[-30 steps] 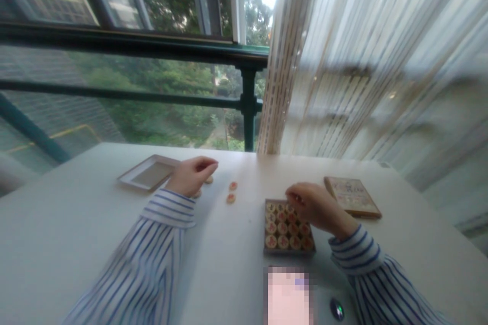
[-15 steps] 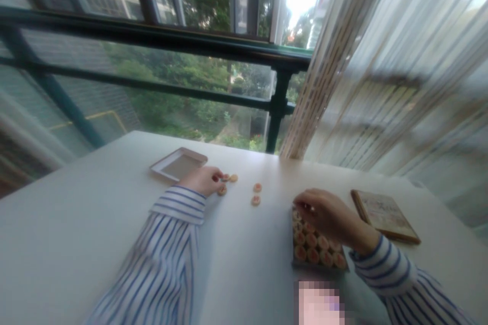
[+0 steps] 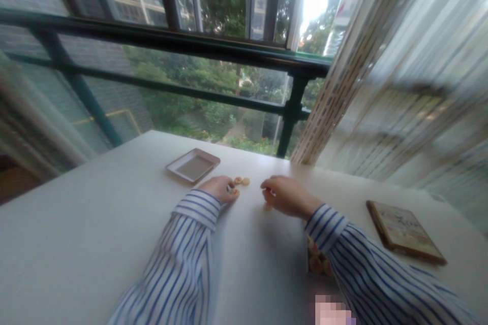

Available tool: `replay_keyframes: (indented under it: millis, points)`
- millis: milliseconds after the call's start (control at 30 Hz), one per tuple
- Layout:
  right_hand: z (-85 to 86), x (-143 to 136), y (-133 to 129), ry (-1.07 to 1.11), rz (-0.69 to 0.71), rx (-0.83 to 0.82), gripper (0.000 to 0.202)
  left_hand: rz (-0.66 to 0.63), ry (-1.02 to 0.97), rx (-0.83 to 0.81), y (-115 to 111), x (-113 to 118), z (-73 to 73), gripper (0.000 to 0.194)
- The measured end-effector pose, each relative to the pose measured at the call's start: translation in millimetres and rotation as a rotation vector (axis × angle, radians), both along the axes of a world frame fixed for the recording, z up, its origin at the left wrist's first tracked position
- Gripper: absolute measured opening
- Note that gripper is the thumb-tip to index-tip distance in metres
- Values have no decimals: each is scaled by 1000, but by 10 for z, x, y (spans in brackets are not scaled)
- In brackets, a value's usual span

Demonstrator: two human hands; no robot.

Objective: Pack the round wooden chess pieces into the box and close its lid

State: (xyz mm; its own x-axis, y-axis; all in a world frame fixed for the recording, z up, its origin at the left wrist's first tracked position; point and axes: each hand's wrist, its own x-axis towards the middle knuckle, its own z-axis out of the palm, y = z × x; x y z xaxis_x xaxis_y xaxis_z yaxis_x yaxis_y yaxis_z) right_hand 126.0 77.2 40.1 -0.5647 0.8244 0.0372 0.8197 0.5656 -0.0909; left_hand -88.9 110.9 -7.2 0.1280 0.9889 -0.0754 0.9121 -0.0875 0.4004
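Observation:
My left hand (image 3: 216, 189) rests on the white table with thumb and fingertips curled round a small round Chinese chess piece (image 3: 236, 193). Just beyond those fingertips lie two more wooden discs, one with a red mark (image 3: 238, 181) and one plain-looking disc (image 3: 246, 181). My right hand (image 3: 287, 195) is bent over the middle of the table, fingers curled together; what lies in them is hidden. One piece (image 3: 268, 206) peeks out below its fingers. Under my right forearm, the box of pieces (image 3: 315, 264) is mostly covered by the striped sleeve.
A shallow tray-like lid (image 3: 194, 165) lies behind my left hand. At the right sits a flat, brown-edged box or book (image 3: 406, 231). The table's far edge meets a window with a green railing (image 3: 213, 45); a string curtain (image 3: 343, 71) hangs at the right.
My right hand has moved left from above the box to the loose pieces mid-table, its sleeve now covering the box. My left hand stays beside its pieces. The view has shifted slightly.

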Motion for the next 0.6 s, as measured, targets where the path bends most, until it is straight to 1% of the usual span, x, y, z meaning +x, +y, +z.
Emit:
replay_keyframes:
  millis: [233,433,600]
  points:
    - [-51,-80,37,-34,0,-13,28,1,-11,20,-2,24,-41,28]
    - [-75,-67,41,-28,8,-7,28,1,-45,37,-9,36,-32,21]
    - [-59,-24,10,-22,3,-2,28,-18,-52,55,6,20,-58,21]
